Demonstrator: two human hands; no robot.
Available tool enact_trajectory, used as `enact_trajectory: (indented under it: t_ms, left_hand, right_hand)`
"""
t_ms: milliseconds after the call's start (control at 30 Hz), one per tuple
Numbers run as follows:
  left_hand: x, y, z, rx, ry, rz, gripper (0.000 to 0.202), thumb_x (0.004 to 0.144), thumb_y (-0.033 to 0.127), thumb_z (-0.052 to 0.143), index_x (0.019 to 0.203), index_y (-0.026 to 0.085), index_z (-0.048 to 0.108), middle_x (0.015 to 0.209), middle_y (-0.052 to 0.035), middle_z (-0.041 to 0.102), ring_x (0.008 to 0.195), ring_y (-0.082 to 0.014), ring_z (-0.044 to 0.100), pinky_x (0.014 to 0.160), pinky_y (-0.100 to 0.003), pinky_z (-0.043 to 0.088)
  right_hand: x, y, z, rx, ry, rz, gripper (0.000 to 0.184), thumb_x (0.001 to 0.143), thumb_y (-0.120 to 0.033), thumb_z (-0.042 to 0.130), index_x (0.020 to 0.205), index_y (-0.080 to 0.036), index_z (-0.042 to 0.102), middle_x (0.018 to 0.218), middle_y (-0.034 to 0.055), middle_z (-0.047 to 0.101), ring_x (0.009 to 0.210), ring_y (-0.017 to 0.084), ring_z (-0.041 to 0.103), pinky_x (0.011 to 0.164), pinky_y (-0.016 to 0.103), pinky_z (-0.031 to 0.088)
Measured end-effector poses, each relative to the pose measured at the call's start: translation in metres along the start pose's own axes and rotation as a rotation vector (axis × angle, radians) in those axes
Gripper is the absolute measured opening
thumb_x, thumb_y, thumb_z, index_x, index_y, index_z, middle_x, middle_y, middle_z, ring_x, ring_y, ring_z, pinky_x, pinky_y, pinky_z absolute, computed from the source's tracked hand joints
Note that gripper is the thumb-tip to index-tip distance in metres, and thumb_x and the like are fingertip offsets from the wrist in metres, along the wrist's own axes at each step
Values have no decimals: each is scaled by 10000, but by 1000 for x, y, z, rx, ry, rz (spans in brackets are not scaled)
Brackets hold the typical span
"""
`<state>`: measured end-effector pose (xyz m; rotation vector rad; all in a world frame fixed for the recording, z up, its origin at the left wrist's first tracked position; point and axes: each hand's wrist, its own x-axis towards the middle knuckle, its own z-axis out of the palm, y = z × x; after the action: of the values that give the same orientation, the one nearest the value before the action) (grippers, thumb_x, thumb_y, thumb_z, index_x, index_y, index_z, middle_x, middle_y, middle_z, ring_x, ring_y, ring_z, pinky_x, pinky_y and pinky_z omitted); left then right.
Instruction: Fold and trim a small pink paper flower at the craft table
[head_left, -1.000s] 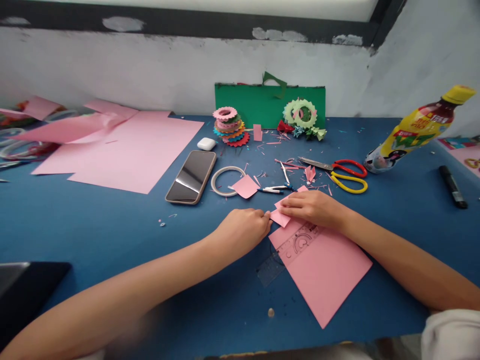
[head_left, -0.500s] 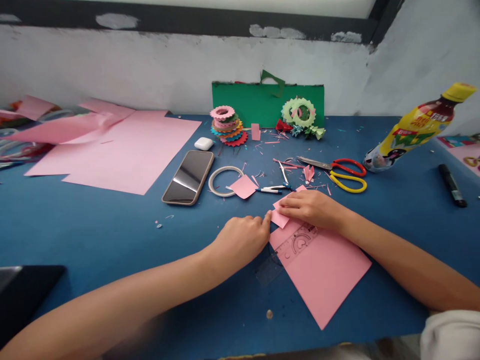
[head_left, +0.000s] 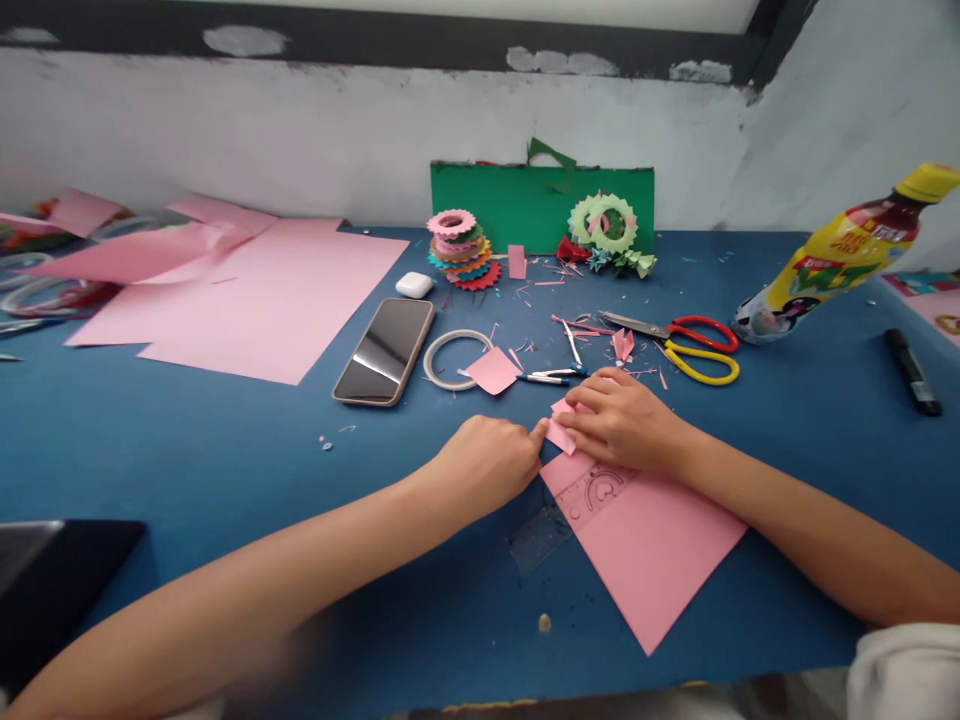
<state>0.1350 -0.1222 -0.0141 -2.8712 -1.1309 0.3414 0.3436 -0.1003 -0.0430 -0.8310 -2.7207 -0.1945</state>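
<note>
A small piece of pink paper (head_left: 561,437) lies under both hands, just past the far corner of a larger pink sheet (head_left: 660,560). My right hand (head_left: 626,420) holds it down, fingers bent over it and largely covering it. My left hand (head_left: 499,455) is closed, with a fingertip against the paper's left edge. A clear ruler with a protractor pattern (head_left: 596,492) lies across the large sheet, its far end beneath my right hand. Beyond the hands are a pair of compasses (head_left: 551,378) and a square pink piece (head_left: 493,371) resting partly on a white ring (head_left: 429,362).
Scissors (head_left: 703,350) with red and yellow handles lie behind my right hand, near a tilted-looking bottle (head_left: 832,260). A phone (head_left: 385,350), earbud case (head_left: 414,285) and large pink sheets (head_left: 270,300) are leftward. Paper rings (head_left: 455,250) stand before a green board (head_left: 517,200).
My right hand's fingers have shifted slightly and cover more of the small paper. My left hand remains at its edge. The whole view has moved a little.
</note>
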Motion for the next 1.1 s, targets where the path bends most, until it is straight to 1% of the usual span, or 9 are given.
enact_trajectory:
  t_ms: [200, 333, 433, 500, 567, 700, 833, 933, 1100]
  left_hand:
    - [-7, -4, -5, 4, 17, 19, 356, 875, 187, 422, 1177, 101, 591, 657, -88, 680, 584, -251, 661, 419, -271, 310]
    - [-3, -9, 1, -16, 119, 30, 277, 870, 278, 449, 979, 146, 668, 594, -66, 659, 512, -240, 633, 399, -267, 259]
    - [5, -14, 13, -58, 245, 41, 325, 886, 346, 444, 743, 158, 667, 583, -62, 656, 521, -208, 631, 418, -256, 279]
    - [9, -17, 21, -85, 344, 76, 363, 901, 331, 431, 662, 157, 641, 583, -50, 655, 537, -184, 632, 437, -248, 308]
    - [12, -19, 27, -92, 436, 116, 362, 905, 310, 435, 641, 155, 627, 568, -34, 643, 532, -167, 622, 448, -243, 331]
    - [16, -21, 30, -95, 564, 149, 375, 915, 300, 433, 618, 157, 613, 552, -20, 613, 524, -150, 591, 472, -249, 390]
    - [22, -28, 28, -231, 602, 247, 309, 906, 287, 452, 710, 153, 650, 789, -67, 679, 798, -178, 634, 693, -274, 507]
    - [25, -36, 29, -355, 573, 381, 207, 888, 234, 471, 904, 144, 656, 965, -76, 691, 974, -192, 617, 848, -300, 503]
    - [25, -37, 31, -340, 512, 511, 233, 884, 215, 464, 1046, 147, 618, 1045, -82, 682, 1000, -216, 607, 843, -333, 500]
  right_hand:
    - [-3, 7, -5, 9, -18, 58, 206, 855, -235, 478, 907, -199, 674, 873, 51, 632, 848, 189, 532, 900, 387, 331]
    - [-4, 12, -6, 34, -50, 109, 211, 861, -221, 460, 840, -186, 667, 855, 53, 635, 857, 192, 543, 912, 391, 323]
    - [-4, 14, -6, 123, -38, 117, 249, 848, -351, 513, 946, -156, 633, 1012, 99, 629, 961, 222, 546, 910, 385, 344]
    - [-3, 14, -7, 181, -22, 57, 439, 784, -464, 587, 1077, -136, 586, 1175, 140, 573, 1088, 254, 503, 939, 392, 344]
    - [-3, 13, -9, 212, -29, -13, 560, 750, -503, 622, 1175, -149, 535, 1274, 140, 520, 1170, 265, 455, 978, 408, 324]
    - [-1, 13, -8, 218, -43, -63, 307, 876, -335, 523, 1150, -204, 562, 1234, 77, 579, 1138, 219, 498, 959, 392, 350]
    - [-2, 19, -1, 278, -57, -91, 215, 923, -194, 431, 1011, -192, 628, 1099, 55, 659, 1033, 186, 577, 871, 342, 419]
    - [-5, 26, 1, 377, -53, -83, 213, 924, -193, 439, 996, -193, 640, 1091, 49, 667, 1026, 178, 593, 864, 325, 437]
    - [-7, 32, 3, 541, -29, -6, 192, 915, -243, 475, 966, -208, 657, 995, 39, 690, 935, 158, 615, 827, 300, 455]
